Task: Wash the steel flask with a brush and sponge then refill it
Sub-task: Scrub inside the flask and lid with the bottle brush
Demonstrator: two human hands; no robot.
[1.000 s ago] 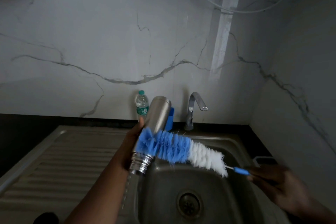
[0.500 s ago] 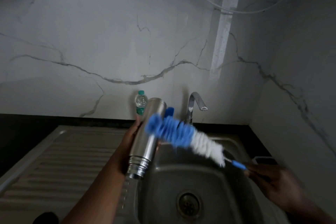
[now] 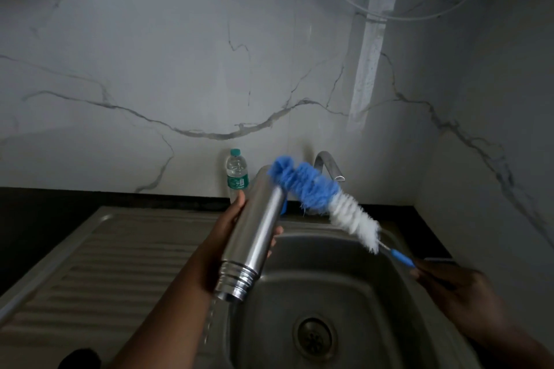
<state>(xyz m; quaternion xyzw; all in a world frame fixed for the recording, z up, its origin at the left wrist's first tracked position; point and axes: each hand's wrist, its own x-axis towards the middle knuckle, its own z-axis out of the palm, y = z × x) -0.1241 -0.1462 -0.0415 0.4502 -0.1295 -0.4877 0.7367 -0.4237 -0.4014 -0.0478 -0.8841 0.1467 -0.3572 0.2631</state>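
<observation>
Count: one flask, one brush, one plastic bottle, one tap, one sink with one drain, two hands.

Your left hand comes in from bottom centre, forearm angled up toward the tap. It grips the flask mid-body: thumb up the left side, fingertips showing round the right side. Flask is tilted, base up and away toward the tap, threaded open mouth down and toward you, over the sink's left rim. A thin stream of water runs out of the mouth.

Your right hand is over the sink's right edge, fingers curled round the brush handle. Only the blue end of the handle shows past the fingers. It's dark and a bit blurred there, so the exact finger layout is unclear.

Brush runs diagonally from that hand up and left across the sink: white bristles nearer the handle, blue bristles at the tip. The blue tip lies against the flask's upper end, outside the body, in front of the tap spout.

Flask sits between the two hands' reach, held by the left only; right hand is well apart from it and contacts it only through the brush.

Plastic bottle stands upright on the tabletop left of the tap, against the marble wall, just behind the left thumb. Something blue sits behind the flask by the tap base, mostly hidden. Ribbed drainboard is left of the sink.
</observation>
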